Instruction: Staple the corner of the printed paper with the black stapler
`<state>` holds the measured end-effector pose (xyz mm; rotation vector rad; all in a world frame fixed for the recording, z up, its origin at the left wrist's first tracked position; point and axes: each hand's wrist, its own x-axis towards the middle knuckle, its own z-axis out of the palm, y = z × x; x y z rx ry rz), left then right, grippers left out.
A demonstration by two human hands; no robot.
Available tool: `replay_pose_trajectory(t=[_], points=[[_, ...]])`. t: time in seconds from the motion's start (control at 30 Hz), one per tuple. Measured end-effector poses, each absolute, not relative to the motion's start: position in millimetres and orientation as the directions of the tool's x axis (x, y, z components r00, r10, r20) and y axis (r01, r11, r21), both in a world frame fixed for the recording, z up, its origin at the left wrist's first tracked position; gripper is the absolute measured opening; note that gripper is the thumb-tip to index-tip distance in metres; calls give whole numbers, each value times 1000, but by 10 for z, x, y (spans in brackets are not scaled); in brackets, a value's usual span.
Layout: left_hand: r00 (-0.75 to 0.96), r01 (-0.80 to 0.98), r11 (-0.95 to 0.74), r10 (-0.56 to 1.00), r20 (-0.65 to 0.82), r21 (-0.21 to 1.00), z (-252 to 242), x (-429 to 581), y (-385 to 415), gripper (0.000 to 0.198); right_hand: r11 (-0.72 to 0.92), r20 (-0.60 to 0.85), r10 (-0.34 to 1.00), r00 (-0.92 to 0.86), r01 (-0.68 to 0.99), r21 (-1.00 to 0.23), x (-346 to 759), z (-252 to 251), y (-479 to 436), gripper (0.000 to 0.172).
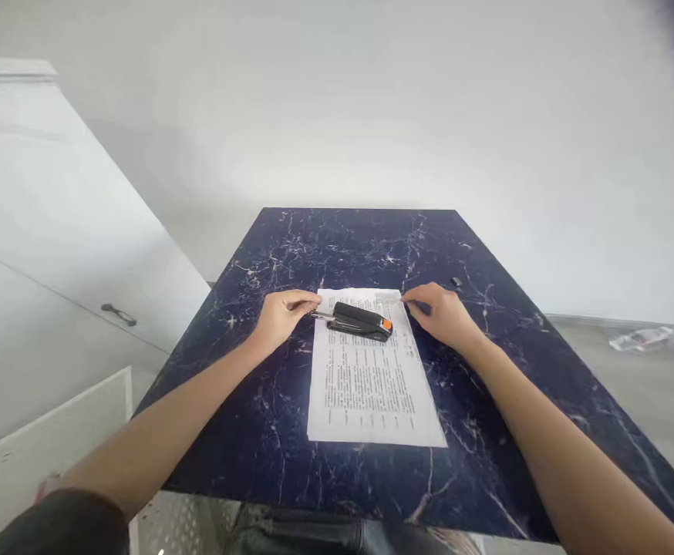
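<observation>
A stack of printed paper lies on the dark blue marbled table, its text running sideways to me. On its upper part rests a black stapler with an orange patch at its right end. A thin metal piece sticks out of the stapler's left end, close to my left fingertips. My left hand pinches the paper's far left corner between thumb and forefinger. At the far right corner, my right hand is closed on the paper's edge, its lower fingers curled under. The number of sheets cannot be made out.
The marbled table reaches toward a pale wall. A small dark object lies beyond my right hand. White cabinet stands at the left, and crumpled clear plastic lies on the floor at the right.
</observation>
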<state>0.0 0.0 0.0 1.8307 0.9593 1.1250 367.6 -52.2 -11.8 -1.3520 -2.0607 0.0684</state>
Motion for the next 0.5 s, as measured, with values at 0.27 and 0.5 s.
replay_pose_trajectory(t=[0.27,0.5], points=[[378,284,-394,884,276,874,10,-51,21,24,448,481,845,-235,802,-395,3678,-115,-536,24],[585,411,-609,747,316,678,71,-32,-5,17,448,467,849,-248,806,-387,3644,-83,-544,25]])
